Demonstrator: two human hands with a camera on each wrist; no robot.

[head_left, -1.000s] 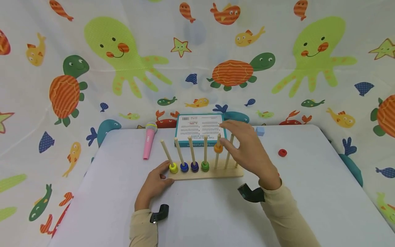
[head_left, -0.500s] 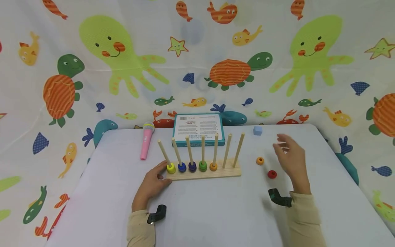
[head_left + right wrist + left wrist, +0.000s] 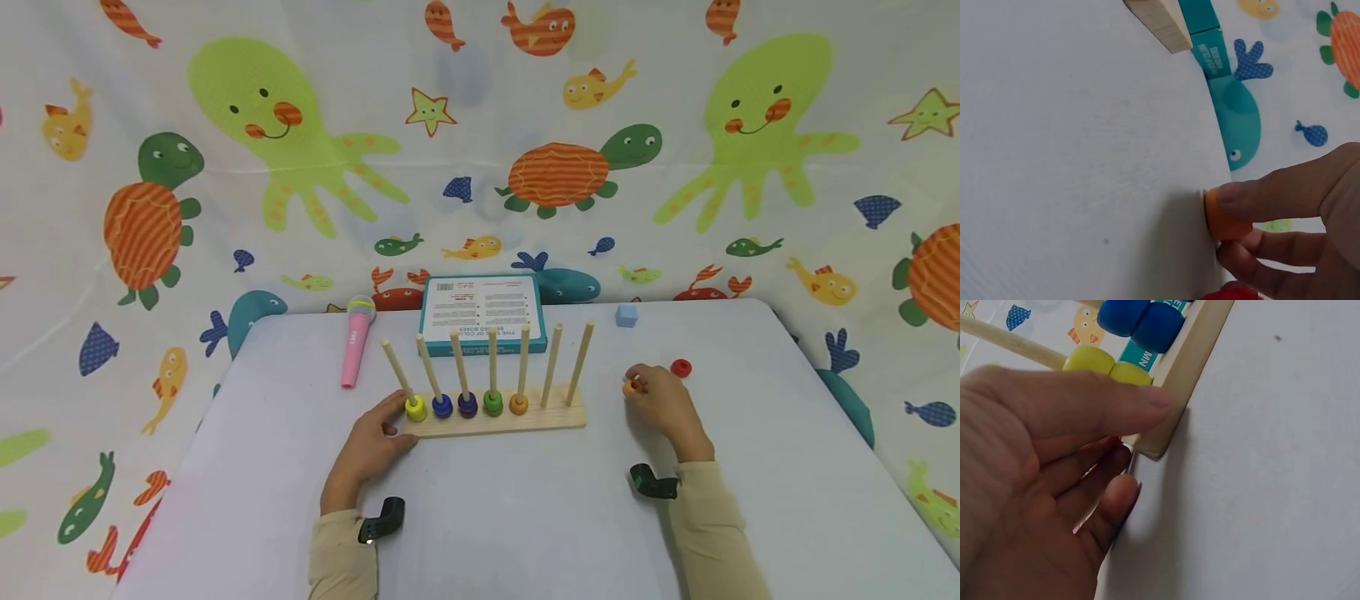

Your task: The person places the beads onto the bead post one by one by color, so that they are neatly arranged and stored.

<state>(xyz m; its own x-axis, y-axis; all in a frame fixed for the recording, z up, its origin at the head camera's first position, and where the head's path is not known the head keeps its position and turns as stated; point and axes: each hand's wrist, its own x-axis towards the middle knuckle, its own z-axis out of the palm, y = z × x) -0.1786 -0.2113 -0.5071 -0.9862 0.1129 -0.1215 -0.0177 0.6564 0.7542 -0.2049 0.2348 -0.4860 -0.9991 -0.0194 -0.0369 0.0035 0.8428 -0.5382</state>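
A: where's the small orange wooden ring?
B: On the white desk, pinched in the right hand, right of the wooden peg rack; empty pegs lie leftward. Left hand curls round the rack's left end.

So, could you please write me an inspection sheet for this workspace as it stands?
Surface: white table, rounded corners.
Job's things: wooden peg rack with seven pegs; yellow, blue, purple, green and orange rings on the five left pegs. Loose orange ring and red ring on the table.
Clutter: pink toy microphone, teal box, pale blue cube.
Grips: left hand holds the rack's end; right hand pinches the loose orange ring.
Cables: nothing seen.
Surroundings: sea-creature printed cloth.
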